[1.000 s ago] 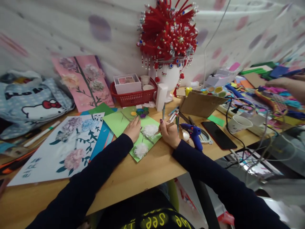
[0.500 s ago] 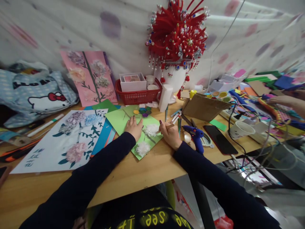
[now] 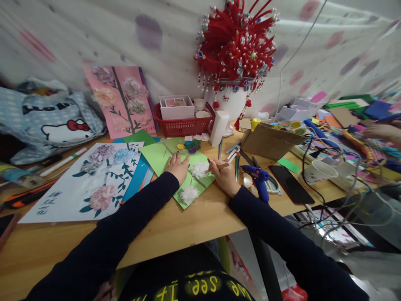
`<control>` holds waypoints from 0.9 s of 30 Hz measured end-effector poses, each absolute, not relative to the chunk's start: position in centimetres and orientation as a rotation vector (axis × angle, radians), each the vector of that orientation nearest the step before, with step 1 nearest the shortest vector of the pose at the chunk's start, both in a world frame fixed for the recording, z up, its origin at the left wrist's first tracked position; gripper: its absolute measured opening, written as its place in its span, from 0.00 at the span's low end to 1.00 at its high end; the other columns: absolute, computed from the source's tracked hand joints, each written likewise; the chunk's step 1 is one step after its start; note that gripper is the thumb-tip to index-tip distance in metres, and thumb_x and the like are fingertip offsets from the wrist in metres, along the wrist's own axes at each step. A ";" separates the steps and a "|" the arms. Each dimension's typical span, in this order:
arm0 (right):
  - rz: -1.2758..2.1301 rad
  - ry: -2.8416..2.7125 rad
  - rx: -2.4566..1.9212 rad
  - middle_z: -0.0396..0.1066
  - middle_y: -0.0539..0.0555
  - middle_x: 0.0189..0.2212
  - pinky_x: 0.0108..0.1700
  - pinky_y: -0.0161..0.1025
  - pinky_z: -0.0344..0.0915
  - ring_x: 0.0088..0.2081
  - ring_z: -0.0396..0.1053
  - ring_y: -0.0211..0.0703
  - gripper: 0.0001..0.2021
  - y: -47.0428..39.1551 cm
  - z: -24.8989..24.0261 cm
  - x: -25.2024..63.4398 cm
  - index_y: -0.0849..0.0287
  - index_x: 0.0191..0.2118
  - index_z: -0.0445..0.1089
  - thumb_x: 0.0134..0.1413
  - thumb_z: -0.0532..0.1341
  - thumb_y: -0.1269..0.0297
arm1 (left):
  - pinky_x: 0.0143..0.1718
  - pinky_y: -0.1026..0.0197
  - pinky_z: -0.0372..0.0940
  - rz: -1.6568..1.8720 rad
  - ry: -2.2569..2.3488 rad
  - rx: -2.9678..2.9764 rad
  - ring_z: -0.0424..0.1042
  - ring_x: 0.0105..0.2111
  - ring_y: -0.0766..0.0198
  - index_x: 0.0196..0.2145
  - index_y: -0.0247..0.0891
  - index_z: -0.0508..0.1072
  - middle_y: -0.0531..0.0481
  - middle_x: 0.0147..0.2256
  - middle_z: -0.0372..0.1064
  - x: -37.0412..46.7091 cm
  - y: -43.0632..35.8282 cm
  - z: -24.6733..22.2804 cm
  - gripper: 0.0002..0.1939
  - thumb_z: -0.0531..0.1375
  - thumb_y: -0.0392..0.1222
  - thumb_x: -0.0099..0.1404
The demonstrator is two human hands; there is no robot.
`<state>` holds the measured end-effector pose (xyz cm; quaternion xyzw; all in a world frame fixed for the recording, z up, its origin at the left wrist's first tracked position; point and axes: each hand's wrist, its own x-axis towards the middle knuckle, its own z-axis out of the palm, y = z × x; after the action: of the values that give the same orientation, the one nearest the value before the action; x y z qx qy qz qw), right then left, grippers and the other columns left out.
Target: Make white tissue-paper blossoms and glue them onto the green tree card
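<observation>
A light green sheet of paper point(image 3: 159, 161) lies on the table with drawn branches and two fluffy white flowers on it. Flat on this sheet rests my left hand point(image 3: 178, 168), fingers spread. My right hand point(image 3: 224, 177) pinches a slim paintbrush point(image 3: 224, 165) whose tip is too small to make out; it points at the upper white flower point(image 3: 199, 170). The lower white flower point(image 3: 188, 194) sits near the sheet's front corner. Small pots of coloured paint point(image 3: 189, 145) stand at the sheet's back edge.
A blue glue gun point(image 3: 259, 182), a black phone point(image 3: 291, 184) and a paper cup point(image 3: 319, 171) with cables are on the right. To the left lies a white flower picture point(image 3: 72, 184). Behind are a red basket point(image 3: 184, 126) and a red beaded headdress point(image 3: 238, 54). Another person's hand point(image 3: 382, 133) is far right.
The view has shifted slightly, so everything sits a little further right. My hands keep nearly the same places on the green sheet, the right one still gripping the paintbrush.
</observation>
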<state>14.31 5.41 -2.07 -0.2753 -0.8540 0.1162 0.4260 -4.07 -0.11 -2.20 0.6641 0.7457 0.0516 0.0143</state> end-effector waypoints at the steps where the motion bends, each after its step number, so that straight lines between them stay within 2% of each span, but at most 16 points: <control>1: 0.303 -2.131 -0.688 0.68 0.50 0.17 0.30 0.34 0.56 0.20 0.64 0.34 0.21 5.5 -2.1 14.3 0.59 0.20 0.67 0.63 0.50 0.60 | 0.59 0.43 0.47 0.152 2.323 2.065 0.49 0.62 0.43 0.61 0.34 0.57 0.30 0.62 0.47 -4.1 -0.1 -2.1 0.24 0.45 0.38 0.67; 11: 0.482 -1.714 -0.785 0.58 0.46 0.11 0.20 0.32 0.55 0.14 0.58 0.33 0.25 5.3 -2.3 14.6 0.59 0.18 0.62 0.64 0.47 0.55 | 0.58 0.44 0.49 0.102 2.346 2.071 0.50 0.62 0.45 0.61 0.35 0.56 0.30 0.62 0.48 -4.0 0.0 -2.1 0.24 0.43 0.39 0.69; 19: 0.588 -1.713 -0.746 0.57 0.48 0.10 0.17 0.33 0.53 0.14 0.57 0.34 0.28 4.7 -1.9 14.8 0.58 0.15 0.62 0.62 0.48 0.50 | 0.57 0.44 0.51 0.093 2.305 2.107 0.51 0.61 0.43 0.60 0.37 0.58 0.30 0.62 0.49 -4.5 0.0 -1.9 0.23 0.45 0.40 0.68; 23: 0.633 -1.783 -0.718 0.58 0.48 0.09 0.17 0.33 0.53 0.13 0.57 0.34 0.29 4.2 -1.7 14.7 0.57 0.14 0.62 0.62 0.47 0.48 | 0.57 0.43 0.52 0.150 2.223 2.130 0.52 0.61 0.46 0.59 0.40 0.60 0.34 0.62 0.50 -5.8 0.2 -2.2 0.22 0.47 0.40 0.68; 27: 0.719 -1.836 -0.691 0.56 0.47 0.08 0.17 0.31 0.54 0.12 0.56 0.32 0.29 3.5 -1.6 14.5 0.58 0.15 0.62 0.63 0.45 0.49 | 0.58 0.46 0.54 0.194 2.091 2.200 0.53 0.61 0.52 0.57 0.43 0.63 0.42 0.62 0.52 -7.7 0.3 -2.6 0.22 0.48 0.35 0.65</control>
<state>14.48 3.50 -1.59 -0.2861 -0.7599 0.2976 0.5022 -7.67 0.28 -2.56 0.7226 0.6866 0.0636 0.0501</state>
